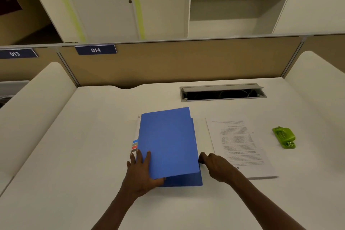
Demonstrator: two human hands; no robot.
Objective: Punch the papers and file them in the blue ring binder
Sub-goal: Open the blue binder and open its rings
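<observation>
The blue ring binder [168, 144] lies on the white desk in front of me, its front cover raised a little above the back cover. Coloured index tabs [134, 145] stick out at its left edge. My left hand [141, 172] holds the cover's near left corner, fingers on top and thumb under the edge. My right hand [214, 164] is curled at the binder's right edge near the spine; what it holds is hidden. A stack of printed papers [240, 147] lies just right of the binder. The green hole punch [284, 137] sits further right.
An open cable tray [223, 92] is set into the desk behind the papers. A tan partition [186, 61] closes the back of the desk [93, 136]. Curved white dividers stand at both sides.
</observation>
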